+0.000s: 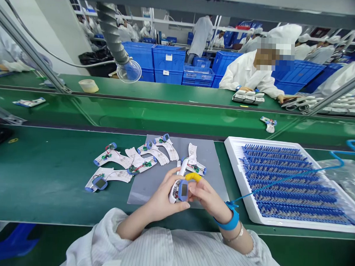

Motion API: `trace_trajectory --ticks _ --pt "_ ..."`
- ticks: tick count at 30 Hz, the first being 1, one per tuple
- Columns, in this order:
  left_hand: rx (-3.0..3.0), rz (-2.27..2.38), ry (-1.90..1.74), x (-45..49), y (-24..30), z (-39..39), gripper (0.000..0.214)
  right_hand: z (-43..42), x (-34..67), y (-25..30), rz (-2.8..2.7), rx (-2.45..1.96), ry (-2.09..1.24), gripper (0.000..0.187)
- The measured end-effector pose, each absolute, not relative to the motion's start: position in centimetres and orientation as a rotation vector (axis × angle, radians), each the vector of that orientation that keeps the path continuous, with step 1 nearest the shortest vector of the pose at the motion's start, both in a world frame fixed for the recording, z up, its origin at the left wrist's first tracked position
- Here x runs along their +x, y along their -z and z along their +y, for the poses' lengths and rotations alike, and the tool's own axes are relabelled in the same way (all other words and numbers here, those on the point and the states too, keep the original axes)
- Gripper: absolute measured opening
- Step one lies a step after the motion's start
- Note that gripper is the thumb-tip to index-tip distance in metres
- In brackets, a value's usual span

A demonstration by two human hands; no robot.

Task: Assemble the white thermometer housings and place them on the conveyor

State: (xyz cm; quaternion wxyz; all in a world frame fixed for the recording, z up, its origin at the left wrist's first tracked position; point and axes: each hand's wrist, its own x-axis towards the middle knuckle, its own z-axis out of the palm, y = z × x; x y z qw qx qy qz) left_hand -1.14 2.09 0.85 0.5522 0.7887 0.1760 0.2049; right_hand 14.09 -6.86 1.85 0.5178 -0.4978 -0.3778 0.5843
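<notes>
Green worktop (47,198) spreads beneath your hands, near its front edge: your left hand (160,198) has its fingers curled round a white housing (172,193), while the fingertips of your right hand (206,194) meet the right side of its blue-framed display (183,190), though I cannot tell whether they pinch it. Yellow covering (193,176) wraps one right finger; a blue wristband (229,222) circles that wrist. Below lies a grey mat (140,192), with open wired shells (114,158) across and beyond its left edge. Toward the worktop's right end, a white tray (236,185) carries rows of blue parts (294,187)
</notes>
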Motion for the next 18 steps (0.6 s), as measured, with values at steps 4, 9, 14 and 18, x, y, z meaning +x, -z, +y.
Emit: trace_trajectory --ticks 4,9,14,18 --pt "1.922 0.500 -0.487 -1.1 -0.2 2.0 0.071 -6.7 13.7 -1.6 -0.906 -1.193 -1.417 0.031" --pt "2.055 0.467 -0.521 -1.3 0.3 1.7 0.074 -6.6 13.5 -1.0 -0.897 -1.171 -1.466 0.030" --pt "2.103 0.388 -0.559 -1.3 0.4 1.7 0.070 -6.7 13.4 -0.7 -0.861 -1.121 -1.516 0.028" --pt "2.147 0.373 -0.581 -1.2 0.4 1.5 0.065 -6.9 13.3 -1.0 -0.866 -1.139 -1.504 0.029"
